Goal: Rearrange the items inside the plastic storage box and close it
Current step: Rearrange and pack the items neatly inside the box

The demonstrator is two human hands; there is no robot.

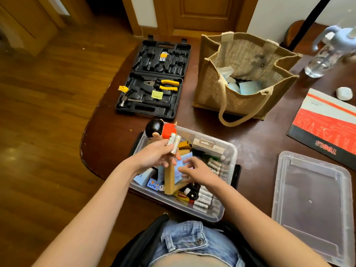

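A clear plastic storage box [230,151] stands open on the brown table right in front of me, packed with batteries, blue paper notes, a wooden block [170,178] and small packets. My left hand [154,156] hovers over the box's left half and grips two batteries [174,142] and a doll [159,130] with a black head and orange body. My right hand [196,170] reaches into the middle of the box, fingers spread on the blue notes [184,166] beside the wooden block. The box's clear lid [312,199] lies flat on the table to the right.
An open black tool case [152,78] with yellow-handled pliers lies at the back left. A jute bag [244,74] stands behind the box. A red and black tools booklet [325,124] and a clear bottle [325,53] sit at the right. The table's edge curves at the left.
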